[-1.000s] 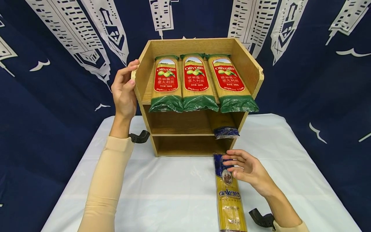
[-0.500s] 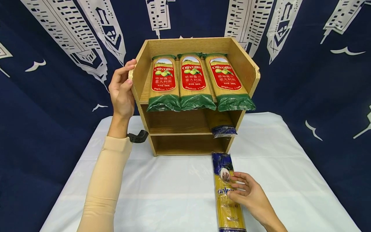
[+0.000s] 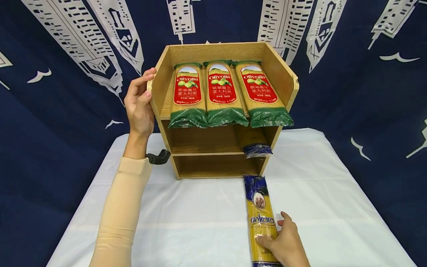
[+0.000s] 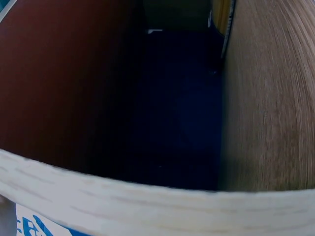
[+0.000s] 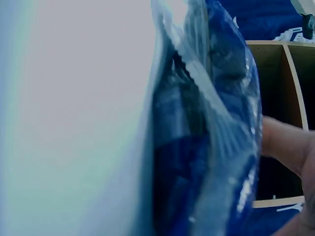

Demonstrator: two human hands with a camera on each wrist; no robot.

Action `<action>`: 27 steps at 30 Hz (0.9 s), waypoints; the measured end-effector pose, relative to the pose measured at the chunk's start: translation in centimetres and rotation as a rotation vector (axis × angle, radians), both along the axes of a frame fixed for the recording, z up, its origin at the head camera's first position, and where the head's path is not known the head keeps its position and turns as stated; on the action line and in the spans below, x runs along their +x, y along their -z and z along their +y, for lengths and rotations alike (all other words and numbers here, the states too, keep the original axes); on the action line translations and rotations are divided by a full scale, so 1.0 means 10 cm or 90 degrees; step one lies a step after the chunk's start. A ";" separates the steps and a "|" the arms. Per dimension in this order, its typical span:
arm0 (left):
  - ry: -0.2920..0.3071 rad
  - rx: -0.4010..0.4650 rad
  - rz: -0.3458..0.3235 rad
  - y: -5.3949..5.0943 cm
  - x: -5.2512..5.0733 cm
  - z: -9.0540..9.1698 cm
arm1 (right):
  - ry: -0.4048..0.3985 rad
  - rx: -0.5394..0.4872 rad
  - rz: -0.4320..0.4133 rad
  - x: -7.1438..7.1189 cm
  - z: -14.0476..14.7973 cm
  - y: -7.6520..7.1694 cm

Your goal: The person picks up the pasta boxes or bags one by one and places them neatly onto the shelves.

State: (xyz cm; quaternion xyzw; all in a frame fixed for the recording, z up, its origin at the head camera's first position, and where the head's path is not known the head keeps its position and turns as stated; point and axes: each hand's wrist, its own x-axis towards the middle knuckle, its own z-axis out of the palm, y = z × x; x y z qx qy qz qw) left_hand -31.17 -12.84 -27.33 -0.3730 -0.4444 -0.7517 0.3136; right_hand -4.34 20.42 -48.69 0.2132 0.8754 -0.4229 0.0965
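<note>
My left hand (image 3: 141, 105) grips the upper left side edge of a small wooden shelf (image 3: 207, 154), its thumb on the front edge. On the white tabletop before the shelf lies a yellow and blue pack of spaghetti (image 3: 261, 207) marked "ankara", lengthwise to me. Around its near half is my right hand (image 3: 285, 243), thumb over the top face and fingers at the right edge; the lower fingers are hidden. In the right wrist view the thumb (image 5: 285, 145) lies against the pack's crinkled blue end (image 5: 231, 118).
Three green-ended spaghetti packs (image 3: 220, 85) with red labels lie side by side on the top tier, ends jutting out. Another blue-ended pack (image 3: 257, 150) sits at the right of the middle tier. Behind hangs a dark blue cloth (image 3: 333, 100) with white prints.
My right hand has moved down along the ankara pack from its far blue end to its near half, thumb now over it. My left hand stays on the shelf.
</note>
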 end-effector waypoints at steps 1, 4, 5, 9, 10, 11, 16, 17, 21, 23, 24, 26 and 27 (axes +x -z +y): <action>0.000 0.001 0.001 0.00 0.00 0.00 | -0.004 0.010 -0.007 0.01 -0.01 0.00; 0.000 0.002 0.001 -0.01 0.00 0.01 | -0.022 0.047 -0.031 0.03 -0.03 0.01; 0.001 0.001 0.000 -0.01 0.01 0.01 | -0.030 0.060 -0.038 0.04 -0.03 0.00; 0.002 -0.001 -0.001 -0.01 0.01 0.01 | -0.050 0.087 -0.058 0.05 -0.06 0.00; 0.001 0.000 -0.001 -0.01 0.01 0.01 | -0.053 0.090 -0.056 0.05 -0.07 0.00; -0.001 0.000 0.000 -0.01 0.01 0.01 | -0.055 0.088 -0.053 0.05 -0.07 0.00; -0.010 0.004 0.002 0.00 0.02 -0.02 | -0.045 0.059 -0.041 0.06 -0.07 0.02; -0.012 0.004 0.002 0.00 0.02 -0.03 | -0.037 0.045 -0.042 0.07 -0.07 0.03; -0.011 0.009 -0.003 0.02 0.04 -0.05 | -0.004 -0.024 -0.044 0.07 -0.06 0.04; -0.009 0.008 -0.006 0.02 0.04 -0.06 | 0.012 -0.083 -0.047 0.07 -0.05 0.04; -0.007 0.007 -0.008 0.03 0.04 -0.06 | 0.013 -0.116 -0.045 0.07 -0.04 0.05; -0.006 0.001 -0.012 0.04 0.05 -0.06 | 0.004 -0.194 -0.045 0.10 -0.02 0.07; -0.006 -0.002 -0.013 0.04 0.05 -0.05 | -0.009 -0.231 -0.043 0.11 0.00 0.08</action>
